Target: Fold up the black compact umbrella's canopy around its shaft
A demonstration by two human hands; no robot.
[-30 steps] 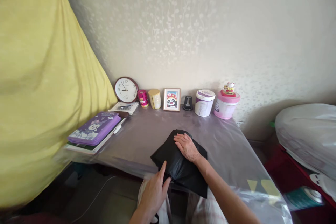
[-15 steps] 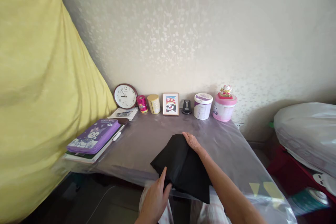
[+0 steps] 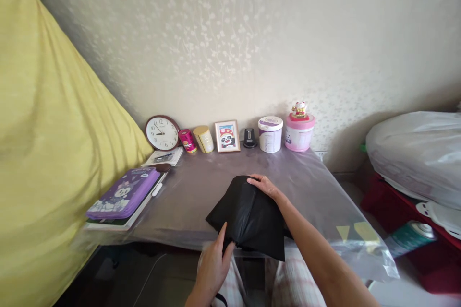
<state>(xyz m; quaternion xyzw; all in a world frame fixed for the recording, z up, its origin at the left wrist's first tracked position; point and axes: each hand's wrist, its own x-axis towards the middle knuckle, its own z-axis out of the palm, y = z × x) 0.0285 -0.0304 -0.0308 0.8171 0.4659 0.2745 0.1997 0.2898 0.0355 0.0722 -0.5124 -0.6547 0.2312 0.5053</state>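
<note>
Left hand (image 3: 215, 260): pinches the near left edge of the black cloth (image 3: 248, 218).
Black cloth: folded on the bench (image 3: 187, 201) near edge, long axis near-right to far-left.
Right hand (image 3: 264, 185): fingers spread flat, pressing the cloth's far corner.

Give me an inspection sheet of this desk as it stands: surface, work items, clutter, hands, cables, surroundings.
Surface: table under a clear plastic sheet.
Work items: folded black cloth at the near edge.
Clutter: wall clock, two small tins, framed panda picture, white tub, pink tub topped by a figurine; purple case on books at left.
Hands: left hand pinches the cloth's near edge; right hand lies on its far edge.
Cables: one thin cord on the floor under the table.
Surroundings: yellow curtain, patterned wall, plastic-wrapped bundle at right.
</note>
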